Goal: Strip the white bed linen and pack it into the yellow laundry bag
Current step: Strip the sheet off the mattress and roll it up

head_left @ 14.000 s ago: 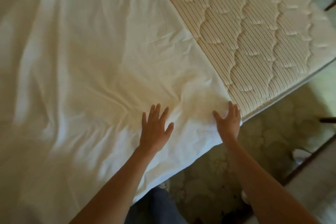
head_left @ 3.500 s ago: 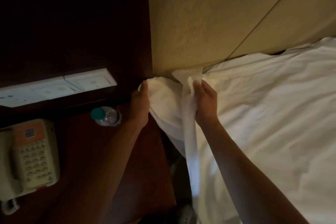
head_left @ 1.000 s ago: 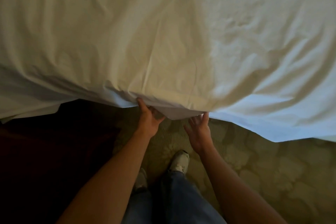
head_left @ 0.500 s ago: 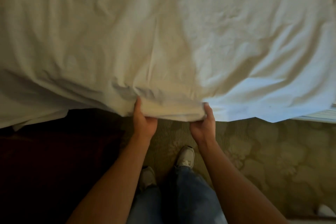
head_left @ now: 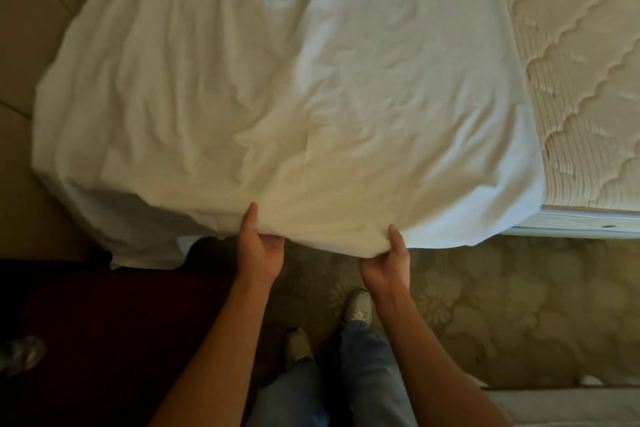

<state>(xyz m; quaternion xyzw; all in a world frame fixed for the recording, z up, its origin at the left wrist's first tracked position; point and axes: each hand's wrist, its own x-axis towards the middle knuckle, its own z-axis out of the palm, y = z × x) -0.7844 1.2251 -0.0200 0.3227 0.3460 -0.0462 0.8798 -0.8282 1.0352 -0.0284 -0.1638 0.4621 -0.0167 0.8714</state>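
Head view, looking down: the white sheet (head_left: 277, 87) lies crumpled across most of the bed, covering it from the upper left edge to a straight fold line on the right. Its near edge hangs over the side of the bed, bunched into a thick roll of cloth between the two hands. The left hand (head_left: 260, 250) pinches that edge from below, thumb lying up on top of the cloth and the fingers curled under it. The right hand (head_left: 388, 262) grips the same edge a little farther right, thumb raised against the fold and the fingers tucked beneath, out of sight. Both forearms reach up from the bottom of the picture, bare to the elbow.

To the right of the sheet the mattress (head_left: 581, 87) is uncovered, cream with wavy quilted stitching, and its side seam shows at the near corner. At the left end the sheet droops off the corner of the bed and hangs toward the floor.

Below the hands is a patterned carpet (head_left: 512, 302) with pale floral shapes. The person's legs in blue jeans (head_left: 346, 381) stand on it, with two light shoes (head_left: 358, 305) pointing toward the bed. A dark reddish-brown surface (head_left: 104, 340) fills the lower left, and a blurred pale object (head_left: 20, 355) lies at its left edge; what it is cannot be told.
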